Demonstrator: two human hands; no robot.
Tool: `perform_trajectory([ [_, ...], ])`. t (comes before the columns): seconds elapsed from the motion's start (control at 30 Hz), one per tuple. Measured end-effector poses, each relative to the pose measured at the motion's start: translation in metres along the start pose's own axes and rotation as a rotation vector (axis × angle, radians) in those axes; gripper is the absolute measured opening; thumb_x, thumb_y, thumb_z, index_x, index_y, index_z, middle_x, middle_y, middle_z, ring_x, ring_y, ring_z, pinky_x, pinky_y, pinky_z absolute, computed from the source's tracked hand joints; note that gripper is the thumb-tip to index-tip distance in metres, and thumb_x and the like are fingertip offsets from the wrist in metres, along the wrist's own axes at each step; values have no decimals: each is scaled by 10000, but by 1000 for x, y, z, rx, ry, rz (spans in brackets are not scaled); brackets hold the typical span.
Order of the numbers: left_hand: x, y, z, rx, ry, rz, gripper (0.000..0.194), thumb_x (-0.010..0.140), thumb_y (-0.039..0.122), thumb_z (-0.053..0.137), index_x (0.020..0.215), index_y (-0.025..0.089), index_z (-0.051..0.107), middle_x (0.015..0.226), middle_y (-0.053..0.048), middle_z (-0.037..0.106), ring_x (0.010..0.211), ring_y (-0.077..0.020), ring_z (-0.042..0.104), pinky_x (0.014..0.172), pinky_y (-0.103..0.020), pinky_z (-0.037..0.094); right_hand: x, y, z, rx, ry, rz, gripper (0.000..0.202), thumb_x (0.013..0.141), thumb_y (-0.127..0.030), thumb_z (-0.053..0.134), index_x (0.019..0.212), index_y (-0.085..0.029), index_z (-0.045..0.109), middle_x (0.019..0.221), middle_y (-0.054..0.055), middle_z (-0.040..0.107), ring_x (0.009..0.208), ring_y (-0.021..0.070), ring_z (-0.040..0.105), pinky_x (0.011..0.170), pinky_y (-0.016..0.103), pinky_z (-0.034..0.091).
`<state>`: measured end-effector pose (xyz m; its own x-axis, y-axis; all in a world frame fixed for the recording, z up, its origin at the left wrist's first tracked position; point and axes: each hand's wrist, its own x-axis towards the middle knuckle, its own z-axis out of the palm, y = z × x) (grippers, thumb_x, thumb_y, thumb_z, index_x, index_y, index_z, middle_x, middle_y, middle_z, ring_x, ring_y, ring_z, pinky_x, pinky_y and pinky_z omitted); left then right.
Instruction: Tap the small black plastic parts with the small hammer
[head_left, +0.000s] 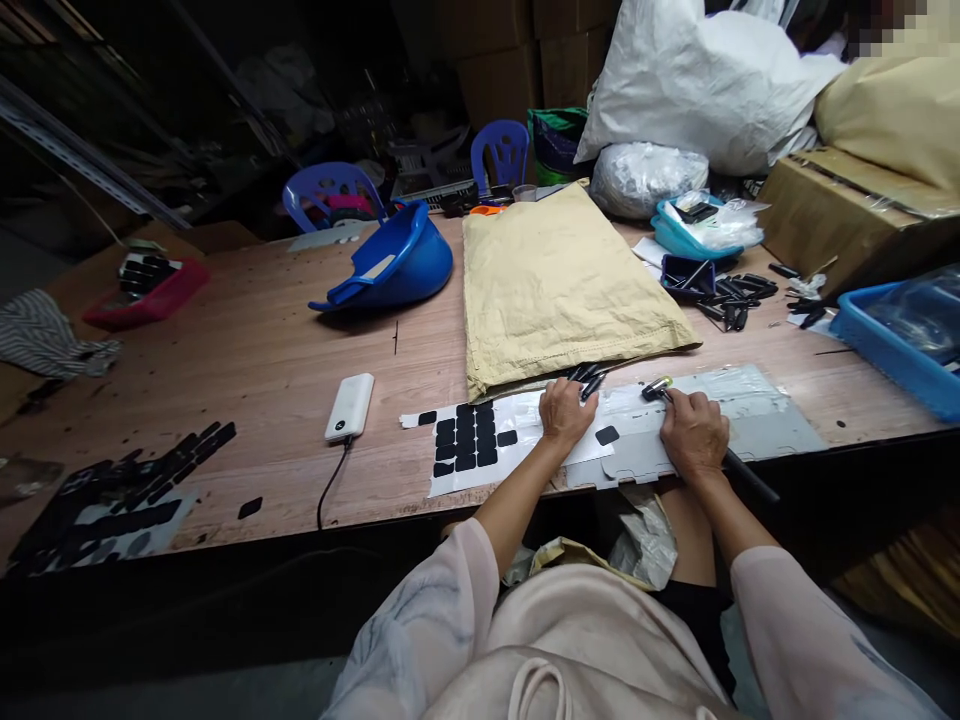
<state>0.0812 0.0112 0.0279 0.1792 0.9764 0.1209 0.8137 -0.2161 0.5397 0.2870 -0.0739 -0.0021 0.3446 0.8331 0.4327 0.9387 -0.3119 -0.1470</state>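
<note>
My right hand point(696, 432) is wrapped round a small hammer point(750, 477). Its black handle sticks out to the lower right and its metal head, with a yellow-green end, is above a grey board point(754, 415). My left hand point(568, 410) has its fingers curled at a few slender black pen-like pieces point(592, 383); the exact grip is partly hidden. Beneath that hand lies a white sheet point(517, 412) bearing rows of black rounded-square stickers point(466, 437). One loose black sticker point(607, 435) rests between my hands.
A large tan paper sack point(570, 285) lies just beyond my hands. To the left are a white power bank point(349, 407) with a cable and a blue scoop point(401, 262). At right are scattered black pieces point(739, 295) and a blue basket point(900, 340). The table's front edge runs below my wrists.
</note>
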Motion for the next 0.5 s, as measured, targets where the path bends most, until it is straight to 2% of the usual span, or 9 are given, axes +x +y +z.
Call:
perform_trajectory([
  [0.07, 3, 1, 2, 34, -34, -9, 102, 940, 315, 739, 942, 218, 769, 1042, -95, 724, 1098, -307, 631, 904, -416, 510, 0, -1, -1, 2, -6, 6, 313, 1010, -268, 522, 1212, -188, 747, 968, 126, 632, 873, 235, 459, 706, 367, 221],
  [0.17, -8, -10, -3, -9, -44, 30, 50, 902, 239, 763, 950, 222, 760, 1019, -66, 732, 1076, -287, 632, 912, -407, 507, -1, -1, -1, 12, -13, 14, 313, 999, -264, 534, 1221, -191, 743, 977, 126, 627, 870, 233, 447, 708, 364, 217],
  [0.37, -41, -50, -16, -235, -101, 105, 187, 804, 157, 848, 951, 226, 757, 913, -14, 726, 943, -228, 640, 872, -353, 507, 0, 3, 3, 32, 3, 28, 320, 976, -276, 554, 1214, -190, 749, 993, 120, 628, 871, 228, 442, 724, 356, 215],
  [0.5, -44, -56, -15, -280, -128, 130, 209, 778, 143, 869, 936, 233, 766, 891, -2, 733, 932, -225, 648, 890, -358, 497, 4, 5, 1, 125, -5, 53, 322, 970, -261, 537, 1185, -191, 766, 990, 123, 655, 878, 241, 487, 743, 360, 299],
])
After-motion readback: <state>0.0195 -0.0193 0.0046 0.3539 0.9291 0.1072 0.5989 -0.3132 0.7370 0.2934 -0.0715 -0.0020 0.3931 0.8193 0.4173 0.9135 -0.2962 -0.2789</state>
